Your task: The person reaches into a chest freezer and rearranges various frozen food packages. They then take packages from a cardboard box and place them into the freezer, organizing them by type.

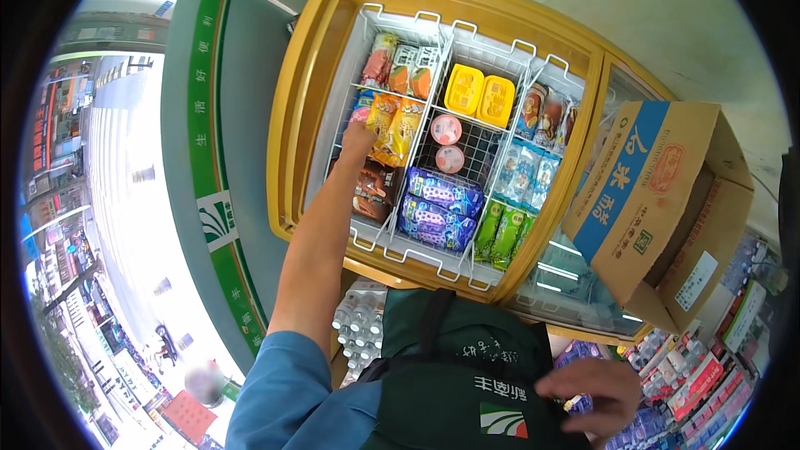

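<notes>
My left hand (pixel 359 138) reaches into the left column of an ice cream chest freezer (pixel 278 156). Its fingers are curled and mostly hidden, beside the yellow ice cream packs (pixel 395 128) and a blue-pink pack (pixel 360 109); whether it grips one cannot be told. Brown chocolate ice cream packs (pixel 375 190) lie just below it. White wire baskets (pixel 431 106) split the freezer into columns. In the middle column are yellow tubs (pixel 480 95), two pink-lidded cups (pixel 447 130) and purple-blue packs (pixel 440 209). Blurred, my right hand (pixel 590 397) hovers by my dark green apron (pixel 437 400), fingers apart.
An opened cardboard carton (pixel 650 194) rests on the freezer's glass lid (pixel 556 281). Blue-white packs (pixel 525 172) and green packs (pixel 503 234) fill the right column. Bottled water (pixel 359 325) stands below the freezer's front. A grey-green panel (pixel 250 106) borders the left; shelved goods (pixel 694 381) are lower right.
</notes>
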The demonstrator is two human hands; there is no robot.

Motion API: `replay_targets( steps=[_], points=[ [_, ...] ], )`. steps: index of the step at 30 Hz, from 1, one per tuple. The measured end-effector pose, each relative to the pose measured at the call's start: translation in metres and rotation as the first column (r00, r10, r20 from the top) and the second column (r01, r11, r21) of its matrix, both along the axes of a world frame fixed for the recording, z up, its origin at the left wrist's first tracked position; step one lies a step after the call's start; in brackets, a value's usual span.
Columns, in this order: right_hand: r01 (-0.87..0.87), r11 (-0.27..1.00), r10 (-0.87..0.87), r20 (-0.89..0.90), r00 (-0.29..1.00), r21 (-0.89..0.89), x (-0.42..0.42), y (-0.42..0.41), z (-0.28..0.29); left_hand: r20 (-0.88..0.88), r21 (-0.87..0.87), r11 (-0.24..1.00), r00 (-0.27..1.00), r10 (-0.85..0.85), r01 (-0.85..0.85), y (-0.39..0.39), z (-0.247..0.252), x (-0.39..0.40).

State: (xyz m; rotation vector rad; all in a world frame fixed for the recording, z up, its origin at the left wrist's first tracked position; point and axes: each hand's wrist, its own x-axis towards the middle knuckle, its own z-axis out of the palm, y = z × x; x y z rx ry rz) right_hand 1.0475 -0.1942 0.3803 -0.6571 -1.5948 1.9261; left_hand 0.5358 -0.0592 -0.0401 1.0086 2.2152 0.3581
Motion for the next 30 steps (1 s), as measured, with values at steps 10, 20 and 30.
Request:
replay_targets(
  steps=[10, 20, 30],
  points=[
    [0.169, 0.872, -0.053, 0.256, 0.965, -0.459, -0.039, -0.032, -0.097, 0.638, 0.132, 0.906, 0.734, 0.233, -0.403, -0.044, 0.116, -0.010],
    [0.404, 0.889, -0.342, 0.274, 0.899, -0.215, -0.102, -0.017, -0.131, 0.935, -0.069, 0.917, 0.294, 0.197, -0.393, -0.170, 0.280, 0.196],
    [0.416, 0.891, -0.371, 0.238, 0.898, -0.180, -0.041, -0.049, -0.030, 0.976, 0.080, 0.997, 0.204, -0.076, -0.012, -0.214, 0.373, 0.266]
  ],
)
